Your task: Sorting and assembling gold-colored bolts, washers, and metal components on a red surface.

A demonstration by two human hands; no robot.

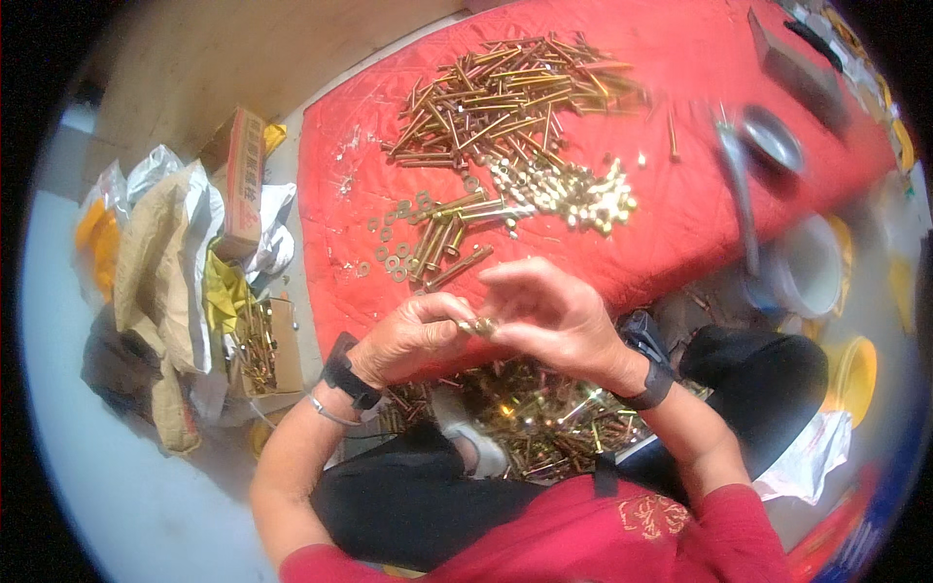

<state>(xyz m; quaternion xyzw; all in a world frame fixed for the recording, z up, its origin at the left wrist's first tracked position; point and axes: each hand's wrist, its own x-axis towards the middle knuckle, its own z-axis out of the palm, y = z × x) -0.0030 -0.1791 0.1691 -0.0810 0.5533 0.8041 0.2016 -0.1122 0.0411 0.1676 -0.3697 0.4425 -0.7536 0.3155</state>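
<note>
My left hand (418, 335) is closed, its thumb and fingers pinching a short gold-coloured bolt (476, 327); most of its shank is hidden. My right hand (554, 316) faces it with fingers spread and slightly blurred, the thumb at the bolt's end. Just beyond the hands, several thick bolts (439, 238) lie together on a red padded cloth (335, 214). Flat washers (392, 260) are scattered to their left. Shiny gold nuts (593, 194) form a small heap behind, and a large pile of long bolts (515, 92) covers the far part of the cloth.
Many finished-looking bolts (544, 418) lie below the table edge, between my legs. At left stand sacks (160, 262), a cardboard box (243, 180) and a small carton of bolts (282, 350). At right are a metal bowl (773, 139), a long metal tool (739, 194) and a bucket (812, 264).
</note>
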